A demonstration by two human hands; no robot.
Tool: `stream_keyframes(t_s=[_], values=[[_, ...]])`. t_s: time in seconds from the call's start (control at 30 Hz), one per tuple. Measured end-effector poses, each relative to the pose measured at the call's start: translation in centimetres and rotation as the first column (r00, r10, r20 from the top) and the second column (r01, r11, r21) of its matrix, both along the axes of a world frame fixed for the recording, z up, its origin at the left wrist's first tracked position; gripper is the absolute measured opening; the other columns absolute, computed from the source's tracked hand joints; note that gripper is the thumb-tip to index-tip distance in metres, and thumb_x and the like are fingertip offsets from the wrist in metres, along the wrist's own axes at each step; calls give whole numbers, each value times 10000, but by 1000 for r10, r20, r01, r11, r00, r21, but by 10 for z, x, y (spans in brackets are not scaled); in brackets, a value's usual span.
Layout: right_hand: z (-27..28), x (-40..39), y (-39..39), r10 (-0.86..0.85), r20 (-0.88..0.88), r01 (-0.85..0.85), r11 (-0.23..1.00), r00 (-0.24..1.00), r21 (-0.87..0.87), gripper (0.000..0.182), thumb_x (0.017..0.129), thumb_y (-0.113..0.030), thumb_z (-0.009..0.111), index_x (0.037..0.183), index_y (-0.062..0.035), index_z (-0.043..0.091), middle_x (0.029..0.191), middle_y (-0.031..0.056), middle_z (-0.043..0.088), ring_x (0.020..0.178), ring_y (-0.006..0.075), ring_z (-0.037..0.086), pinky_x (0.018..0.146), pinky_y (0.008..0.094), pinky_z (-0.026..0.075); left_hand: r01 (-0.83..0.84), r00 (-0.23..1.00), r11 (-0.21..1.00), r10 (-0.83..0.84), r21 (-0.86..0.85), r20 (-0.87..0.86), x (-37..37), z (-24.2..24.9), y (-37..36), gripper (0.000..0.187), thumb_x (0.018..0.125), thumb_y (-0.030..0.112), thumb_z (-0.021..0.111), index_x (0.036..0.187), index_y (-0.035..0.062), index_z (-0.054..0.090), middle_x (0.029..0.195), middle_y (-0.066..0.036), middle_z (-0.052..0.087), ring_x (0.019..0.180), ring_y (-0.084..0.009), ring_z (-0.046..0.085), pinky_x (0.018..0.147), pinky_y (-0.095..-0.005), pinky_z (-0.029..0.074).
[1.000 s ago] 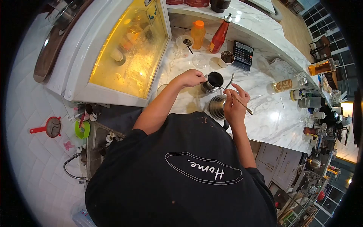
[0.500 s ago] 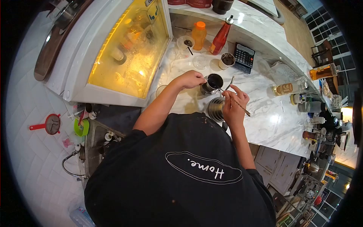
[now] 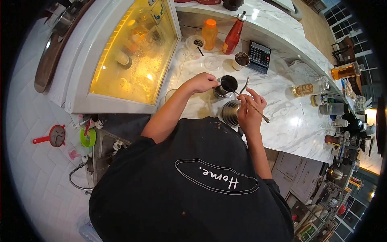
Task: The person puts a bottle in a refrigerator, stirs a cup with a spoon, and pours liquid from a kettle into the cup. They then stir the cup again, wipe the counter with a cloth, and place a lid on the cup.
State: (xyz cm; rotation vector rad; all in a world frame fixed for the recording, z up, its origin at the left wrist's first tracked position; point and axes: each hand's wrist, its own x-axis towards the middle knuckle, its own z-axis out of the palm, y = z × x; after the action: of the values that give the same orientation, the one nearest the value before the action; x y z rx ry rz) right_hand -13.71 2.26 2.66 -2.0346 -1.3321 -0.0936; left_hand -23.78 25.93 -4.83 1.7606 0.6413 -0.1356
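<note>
My left hand (image 3: 202, 82) grips the side of a small steel cup (image 3: 225, 86) holding dark liquid, standing on the marble counter (image 3: 282, 117). My right hand (image 3: 249, 109) pinches a long thin spoon (image 3: 254, 108) whose tip reaches into that cup. A ribbed steel kettle (image 3: 230, 113) sits just under my right hand, close to my body, with its thin spout (image 3: 245, 85) curving up beside the cup.
A lit yellow display case (image 3: 133, 52) stands to the left. Behind the cup are an orange bottle (image 3: 209, 34), a red sauce bottle (image 3: 234, 34), a paper cup (image 3: 241, 60), a black calculator (image 3: 259, 57) and a glass (image 3: 211, 63). Bottles and jars crowd the right end.
Both hands stay at the cup and spoon; the spoon shifts only slightly. The view has drifted a little.
</note>
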Motion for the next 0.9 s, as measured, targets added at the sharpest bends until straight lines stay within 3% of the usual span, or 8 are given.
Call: stream_keyframes(t_s=[0.13, 0.9], values=[[1, -1, -1, 3, 27, -3, 1000, 1000, 2, 173, 1035, -107, 574, 964, -58, 724, 988, 28, 752, 1231, 261, 625, 1037, 467, 350, -1, 1000, 999, 2, -35, 9, -3, -2, -1, 298, 946, 317, 696, 939, 26, 757, 854, -63, 718, 819, -149, 613, 773, -317, 501], [-1, -3, -2, -12, 14, 11, 1000, 1000, 11, 162, 1028, -102, 579, 972, -59, 726, 983, 27, 753, 1225, 266, 630, 1041, 464, 352, -10, 1000, 998, 10, -61, -1, -6, 2, -4, 275, 983, 307, 669, 943, 44, 739, 887, -30, 706, 847, -125, 592, 801, -302, 483]])
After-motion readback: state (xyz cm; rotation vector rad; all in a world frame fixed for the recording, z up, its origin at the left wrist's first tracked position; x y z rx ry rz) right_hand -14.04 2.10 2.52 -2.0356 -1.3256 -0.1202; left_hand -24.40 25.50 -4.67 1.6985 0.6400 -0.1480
